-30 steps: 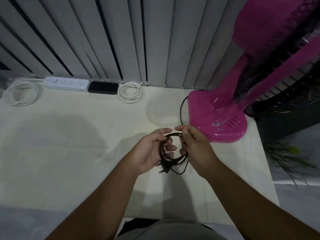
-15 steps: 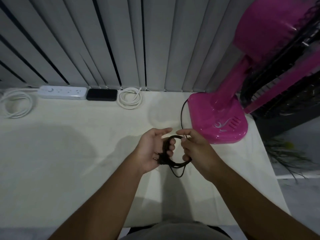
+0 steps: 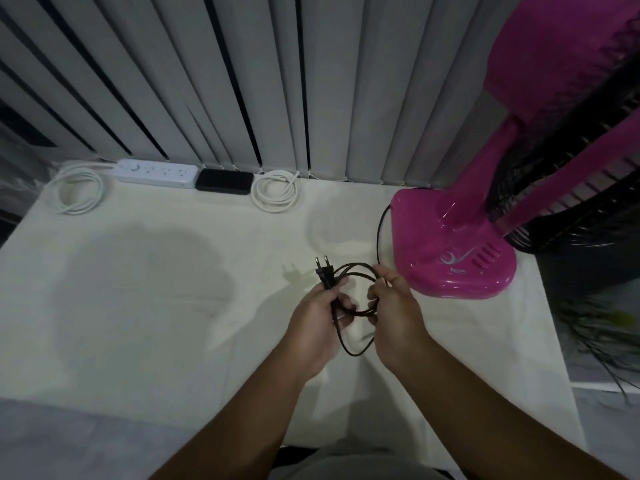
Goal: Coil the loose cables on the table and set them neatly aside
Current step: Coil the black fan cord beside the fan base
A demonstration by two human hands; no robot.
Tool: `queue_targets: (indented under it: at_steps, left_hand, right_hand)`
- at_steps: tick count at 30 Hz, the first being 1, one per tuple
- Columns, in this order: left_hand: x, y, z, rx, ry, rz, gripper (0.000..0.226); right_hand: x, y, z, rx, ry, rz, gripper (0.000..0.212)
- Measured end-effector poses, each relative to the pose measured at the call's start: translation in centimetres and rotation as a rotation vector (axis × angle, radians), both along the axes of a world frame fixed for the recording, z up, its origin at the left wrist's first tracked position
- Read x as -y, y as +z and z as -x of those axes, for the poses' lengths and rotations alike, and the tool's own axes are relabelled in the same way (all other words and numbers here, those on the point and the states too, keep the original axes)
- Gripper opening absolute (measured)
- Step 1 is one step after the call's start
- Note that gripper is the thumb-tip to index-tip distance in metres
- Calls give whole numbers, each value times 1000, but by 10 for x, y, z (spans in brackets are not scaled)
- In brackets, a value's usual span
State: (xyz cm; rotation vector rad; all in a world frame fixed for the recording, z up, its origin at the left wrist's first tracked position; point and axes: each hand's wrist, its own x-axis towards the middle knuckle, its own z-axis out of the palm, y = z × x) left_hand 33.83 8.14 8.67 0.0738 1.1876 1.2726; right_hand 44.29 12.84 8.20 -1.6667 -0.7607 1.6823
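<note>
Grey vertical blinds [image 3: 214, 81] hang across the back of the scene, their lower ends reaching the far edge of the surface [image 3: 138, 289], which is covered in a pale cream cloth. At the right stands a pink fan [image 3: 519, 168], its broad glossy base [image 3: 453, 251] resting on the surface and its dark grille partly cut off by the frame edge. Along the back edge lies a white power strip [image 3: 157, 173], with a flat black device [image 3: 224, 181] touching its right end. The white cord of the strip is wound into a loose coil [image 3: 78, 192] at the far left, and a second white coiled cable [image 3: 275, 190] lies just right of the black device. Near the middle, both hands hold the fan's black cable [image 3: 360, 271] above the surface, wound into several loops between them; one strand runs from the right hand up along the left side of the fan base. The left hand [image 3: 313, 323] grips the loops with curled fingers, with the cable's two-pin plug [image 3: 323, 270] sticking up out of its grasp, prongs pointing away from the person. The right hand [image 3: 396, 313] pinches the opposite side of the loops between thumb and fingers. A slack loop hangs below, between the two wrists.
</note>
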Motion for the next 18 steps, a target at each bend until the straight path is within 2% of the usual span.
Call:
queue_targets:
  at_steps: [3, 6, 9, 12, 16, 18]
  left_hand:
    - [-3, 0, 1, 56, 101, 13, 21]
    - [-5, -4, 1, -18, 127, 60, 19]
    - [-6, -2, 3, -139, 38, 95, 19]
    - [-12, 6, 7, -242, -99, 140, 34]
    - [-25, 15, 11, -355, -236, 137, 42]
    - [-29, 15, 12, -364, -260, 119, 42]
  right_hand:
    - [12, -4, -8, 95, 203, -53, 35]
    - [17, -6, -17, 82, 306, -13, 43]
    - [10, -1, -19, 115, 368, -34, 47]
    - [-6, 10, -17, 125, 433, -93, 48]
    - [-20, 19, -14, 105, 587, 11, 33]
    - [-21, 20, -11, -21, 518, 84, 16]
